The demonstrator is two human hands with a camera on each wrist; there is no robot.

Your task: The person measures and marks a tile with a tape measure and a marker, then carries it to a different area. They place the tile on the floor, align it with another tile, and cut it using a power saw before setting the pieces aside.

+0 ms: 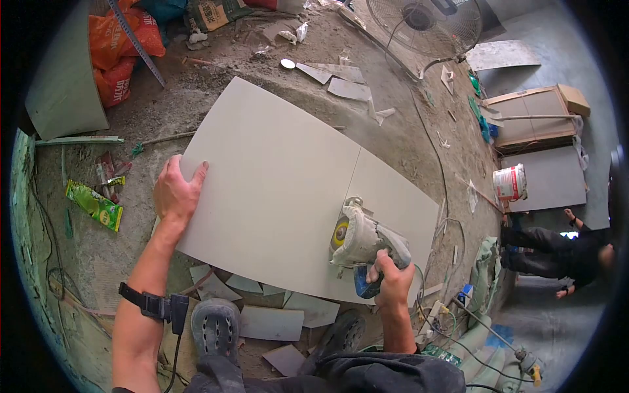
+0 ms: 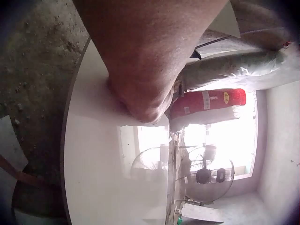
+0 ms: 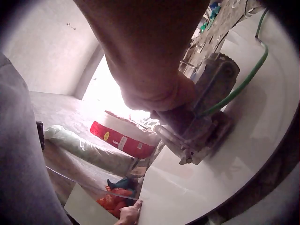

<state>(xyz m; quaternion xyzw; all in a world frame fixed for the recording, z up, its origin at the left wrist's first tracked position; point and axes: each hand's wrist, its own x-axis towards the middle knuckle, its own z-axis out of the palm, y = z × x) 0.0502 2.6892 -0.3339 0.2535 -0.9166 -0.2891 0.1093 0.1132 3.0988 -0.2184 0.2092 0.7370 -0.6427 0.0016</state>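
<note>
A large pale tile (image 1: 275,164) lies at a slant across the floor in the head view, with a thin dark line running across its right part. My left hand (image 1: 178,193) grips the tile's left edge, thumb on the top face and fingers curled over the side. Near that line, a handheld tile saw (image 1: 359,232) with a yellow-centred blade rests on the surface. My right hand (image 1: 392,281) holds it by the handle. In the right wrist view a green cord (image 3: 243,84) trails from the saw (image 3: 215,79).
Broken tile pieces (image 1: 272,324) lie between my shoes and the tile. A standing fan (image 1: 426,26) is at the back, orange sacks (image 1: 121,52) at the far left. Cables (image 1: 452,337) run along the right. Another person (image 1: 557,252) stands near a white bucket (image 1: 510,183).
</note>
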